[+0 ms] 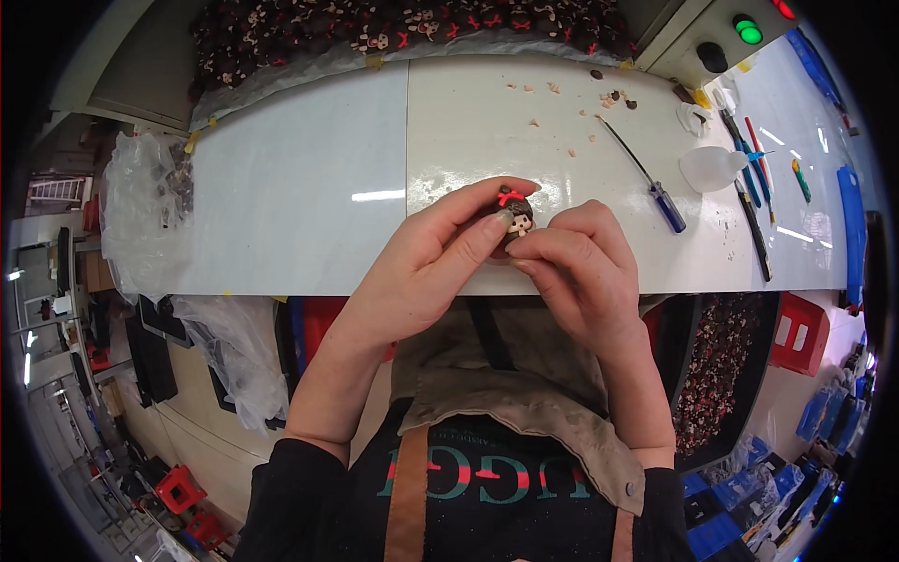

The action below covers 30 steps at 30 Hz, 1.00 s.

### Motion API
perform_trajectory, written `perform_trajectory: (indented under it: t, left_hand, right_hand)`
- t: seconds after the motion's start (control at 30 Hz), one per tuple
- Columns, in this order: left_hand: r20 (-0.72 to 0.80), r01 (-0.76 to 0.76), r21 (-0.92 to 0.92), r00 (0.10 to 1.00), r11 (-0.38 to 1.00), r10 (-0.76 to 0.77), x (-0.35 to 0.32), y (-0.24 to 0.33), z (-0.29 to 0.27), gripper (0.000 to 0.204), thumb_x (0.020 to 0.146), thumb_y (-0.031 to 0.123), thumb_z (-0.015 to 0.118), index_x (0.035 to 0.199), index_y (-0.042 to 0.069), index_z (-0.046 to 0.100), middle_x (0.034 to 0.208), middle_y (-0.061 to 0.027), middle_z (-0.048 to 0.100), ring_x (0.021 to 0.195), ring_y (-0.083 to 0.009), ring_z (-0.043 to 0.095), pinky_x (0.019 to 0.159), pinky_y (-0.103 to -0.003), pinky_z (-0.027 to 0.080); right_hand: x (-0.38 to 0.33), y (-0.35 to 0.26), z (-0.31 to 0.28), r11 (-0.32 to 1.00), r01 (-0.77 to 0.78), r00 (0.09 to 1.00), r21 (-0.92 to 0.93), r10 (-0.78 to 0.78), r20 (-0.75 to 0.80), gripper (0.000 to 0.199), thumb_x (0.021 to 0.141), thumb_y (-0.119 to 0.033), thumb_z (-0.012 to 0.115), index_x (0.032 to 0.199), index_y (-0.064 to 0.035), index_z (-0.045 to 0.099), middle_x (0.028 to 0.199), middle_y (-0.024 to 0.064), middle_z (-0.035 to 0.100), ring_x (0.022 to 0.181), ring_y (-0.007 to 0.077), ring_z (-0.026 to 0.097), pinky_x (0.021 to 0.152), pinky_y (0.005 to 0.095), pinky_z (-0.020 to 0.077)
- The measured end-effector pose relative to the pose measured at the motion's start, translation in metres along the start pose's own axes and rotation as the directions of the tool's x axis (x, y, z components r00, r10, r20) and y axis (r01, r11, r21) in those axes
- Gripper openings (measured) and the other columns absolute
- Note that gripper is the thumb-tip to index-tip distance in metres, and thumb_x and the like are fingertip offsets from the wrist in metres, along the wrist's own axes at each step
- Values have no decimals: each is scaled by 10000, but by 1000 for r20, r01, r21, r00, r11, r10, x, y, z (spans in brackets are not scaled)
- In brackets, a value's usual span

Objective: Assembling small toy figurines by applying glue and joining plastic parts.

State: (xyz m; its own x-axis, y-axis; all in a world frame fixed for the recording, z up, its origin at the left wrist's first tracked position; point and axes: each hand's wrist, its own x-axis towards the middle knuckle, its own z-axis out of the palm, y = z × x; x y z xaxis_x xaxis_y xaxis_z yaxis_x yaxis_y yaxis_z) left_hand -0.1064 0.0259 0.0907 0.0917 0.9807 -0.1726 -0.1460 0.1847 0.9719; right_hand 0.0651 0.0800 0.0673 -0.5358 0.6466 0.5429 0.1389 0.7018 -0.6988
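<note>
A small doll figurine (520, 221) with dark brown hair and a red bow is held just above the white worktable (300, 215), near its front edge. My left hand (435, 248) grips it from the left, with the thumb across the hair and the fingers behind. From the right, the pinched thumb and forefinger of my right hand (576, 267) meet the figurine's lower side. Whether those right fingertips hold a separate small piece cannot be made out. The lower part of the figurine is hidden by the fingers.
Many similar figurines (412, 33) are heaped at the back. A blue-handled screwdriver (665, 208), pale scraps (552, 89), a white squeeze bottle (707, 169) and several slim tools (754, 229) lie to the right. Clear plastic bags (145, 215) hang at left. A black crate (773, 328) of small pieces stands below right.
</note>
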Motion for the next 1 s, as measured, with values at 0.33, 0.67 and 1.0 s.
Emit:
perform_trajectory:
  t: [0.33,0.67,1.0]
  left_hand:
    - [27,-44,-91,999,995,47,-1,-4,-1,370,988,152,420,1315,-17,439,1149,-79,575,1096,-135,526,941,-273,416]
    - [-40,-78,-61,996,995,76,-1,-8,4,365,987,145,421,1311,-22,438,1174,-115,574,1121,-162,534,966,-288,412]
    - [-7,-8,-3,1000,1000,8,-1,-1,2,344,977,142,423,1278,-14,480,1117,-65,586,1078,-122,531,944,-259,405]
  right_hand:
    - [1,-1,-6,985,-61,997,162,69,-46,333,687,-30,764,992,-75,637,890,29,590,816,175,564,632,271,482]
    - [-3,2,1,996,72,996,-58,-76,-55,269,696,-2,752,931,-60,636,865,65,527,763,157,530,572,236,467]
    - [-2,2,-1,998,-14,1000,60,13,20,203,734,32,704,914,-32,634,859,68,529,718,161,535,559,245,466]
